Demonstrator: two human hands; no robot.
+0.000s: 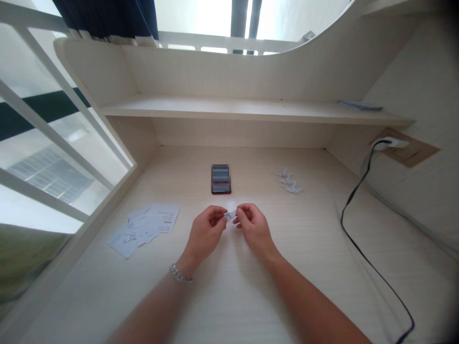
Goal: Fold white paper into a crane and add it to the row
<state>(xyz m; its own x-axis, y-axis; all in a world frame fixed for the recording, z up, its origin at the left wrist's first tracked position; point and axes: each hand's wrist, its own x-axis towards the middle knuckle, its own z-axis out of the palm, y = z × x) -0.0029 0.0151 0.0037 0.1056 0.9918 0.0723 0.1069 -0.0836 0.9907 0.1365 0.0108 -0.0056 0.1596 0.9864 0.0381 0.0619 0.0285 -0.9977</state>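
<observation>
Between my two hands is a small folded piece of white paper [230, 216] with some dark print on it. My left hand [208, 229], with a chain bracelet [180, 275] at the wrist, pinches its left end between thumb and fingers. The right end is pinched the same way by my right hand [254, 229]. Just beyond the hands lies a phone [221, 179] with a blurred screen. Several small folded paper pieces [288, 181] with pointed ends lie in a row to the right. Flat printed paper squares [147, 227] overlap on the left.
A black cable [353, 234] runs from a white plug [390, 143] in the right wall socket down the desk's right side. Above the back of the desk is a shelf [229, 107] with a flat stack [360, 105] on it. White rails [53, 129] border the left.
</observation>
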